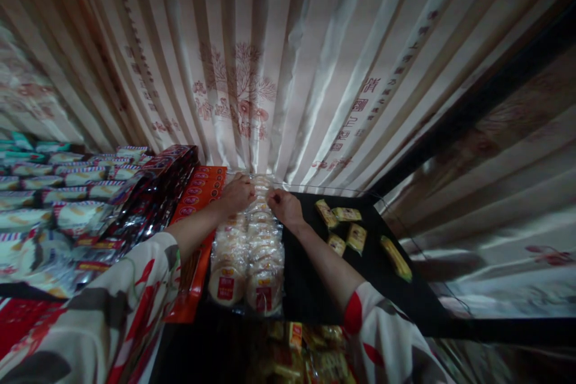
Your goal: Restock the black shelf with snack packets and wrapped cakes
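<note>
Two rows of round, flat pastries (264, 276) in clear wrappers with red labels run away from me along the black-covered table. Over the far end of the left row, my left hand (238, 193) has its fingers curled onto a clear-wrapped packet. My right hand (287, 209) reaches the far end of the right row from the side, its thumb and fingers pinched together at the wrapper's edge. Exactly what lies between those fingertips is too dim to make out.
Orange packets (193, 195) and dark shiny packets (148, 198) lie to the left, beside many white wrapped packs (85, 216). Several small yellow packets (357, 237) are scattered on the black cloth (310, 276) at right. A printed pleated curtain (288, 72) hangs behind.
</note>
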